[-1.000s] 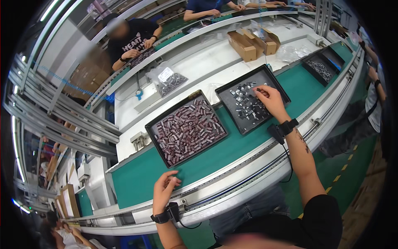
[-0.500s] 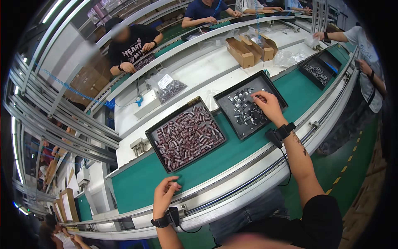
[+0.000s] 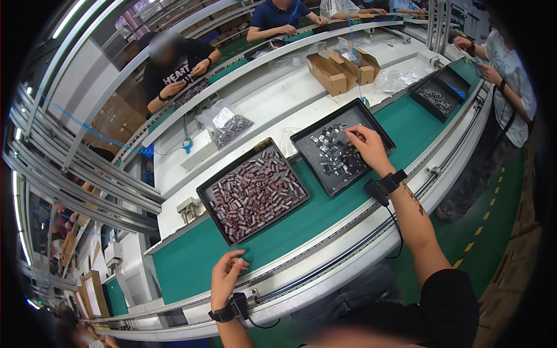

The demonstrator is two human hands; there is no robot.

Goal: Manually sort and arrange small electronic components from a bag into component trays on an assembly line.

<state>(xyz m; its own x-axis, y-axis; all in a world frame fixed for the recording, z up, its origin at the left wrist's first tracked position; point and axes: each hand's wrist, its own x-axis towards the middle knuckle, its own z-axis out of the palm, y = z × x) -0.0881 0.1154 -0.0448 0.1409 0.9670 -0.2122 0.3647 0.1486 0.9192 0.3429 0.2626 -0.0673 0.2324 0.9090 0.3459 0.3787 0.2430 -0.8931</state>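
Observation:
My right hand (image 3: 366, 145) reaches over a dark tray (image 3: 310, 139) of small black and silver parts (image 3: 336, 152). Its thumb and fingers come together near the tray's right half; whatever they hold is too small to make out. Over the near edge of the green belt (image 3: 185, 262) hovers my left hand (image 3: 227, 274), fingers loosely bent and apart from the thumb, nothing visible in it. Between the hands lies another dark tray (image 3: 266, 227), filled with brownish-red and silver cylindrical parts (image 3: 255, 194). Both wrists wear black strapped devices.
Farther right on the belt sit dark bins (image 3: 436, 100) of small metal parts. Beyond the trays are a clear bag of parts (image 3: 227, 124), open cardboard boxes (image 3: 331, 74) and loose plastic bags (image 3: 400, 78). A metal rail (image 3: 325, 272) edges the belt. Co-workers sit opposite; another person stands right.
The view has shifted slightly, moving the trays a little left in the picture. My right hand stays over the small parts, my left beside the belt edge. The person at right has drawn an arm back.

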